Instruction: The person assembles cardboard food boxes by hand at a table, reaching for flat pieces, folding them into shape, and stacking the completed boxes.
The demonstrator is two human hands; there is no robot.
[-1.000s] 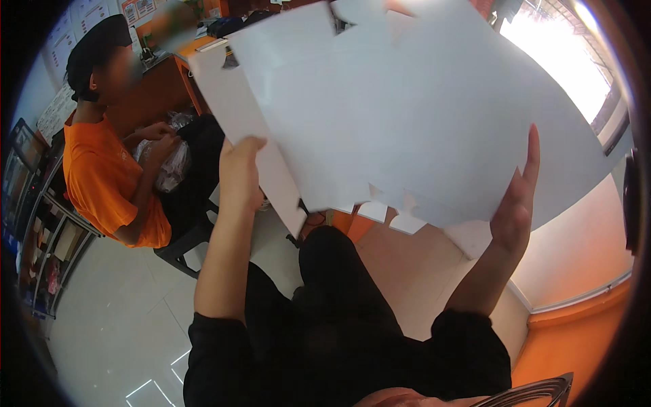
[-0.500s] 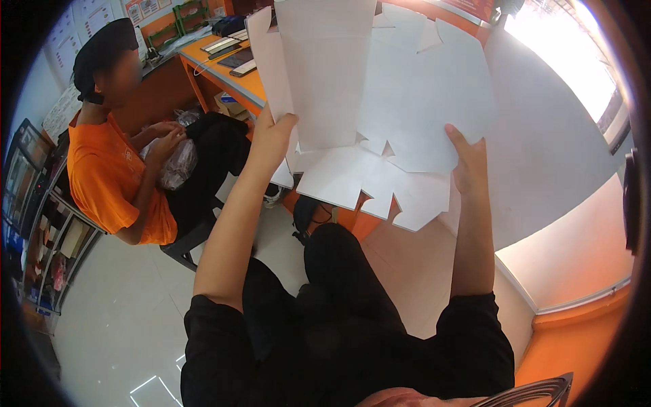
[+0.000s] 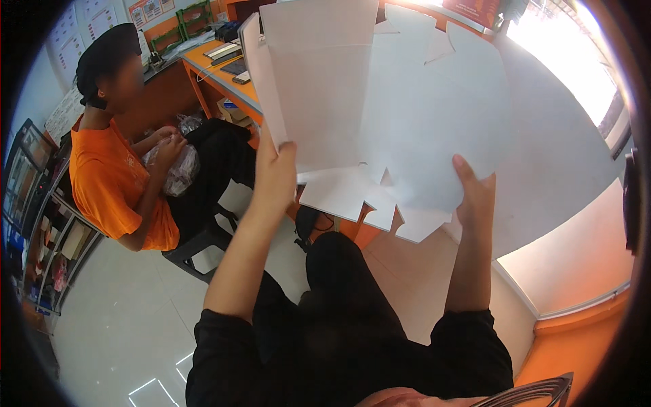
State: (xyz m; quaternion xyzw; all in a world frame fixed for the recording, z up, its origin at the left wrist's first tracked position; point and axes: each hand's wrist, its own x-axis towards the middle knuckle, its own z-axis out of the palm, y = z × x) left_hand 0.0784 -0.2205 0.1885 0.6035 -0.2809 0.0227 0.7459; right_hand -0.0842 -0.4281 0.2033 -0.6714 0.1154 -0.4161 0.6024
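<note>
A large white cardboard box blank (image 3: 325, 108) is held up in front of me, above my knees. It is partly folded: a narrow panel stands along its left side, and the near flap (image 3: 352, 200) has several notches cut in its edge. My left hand (image 3: 274, 173) is closed on the left edge, thumb on the inner side and fingers hidden behind. At the right edge, my right hand (image 3: 475, 197) grips the same cardboard, its thumb on the face and the other fingers mostly out of sight.
To the left a person in an orange shirt (image 3: 105, 186) sits on a dark stool (image 3: 196, 254), holding a clear plastic bag (image 3: 178, 169). An orange-topped table (image 3: 210, 74) with phones on it is beyond. A white table surface (image 3: 549, 156) extends right, and shelves (image 3: 54, 251) stand far left.
Both my hands have come down a little with the cardboard, which tilts somewhat differently. Its near flap looks narrower from here. The seated person's hands have hardly moved.
</note>
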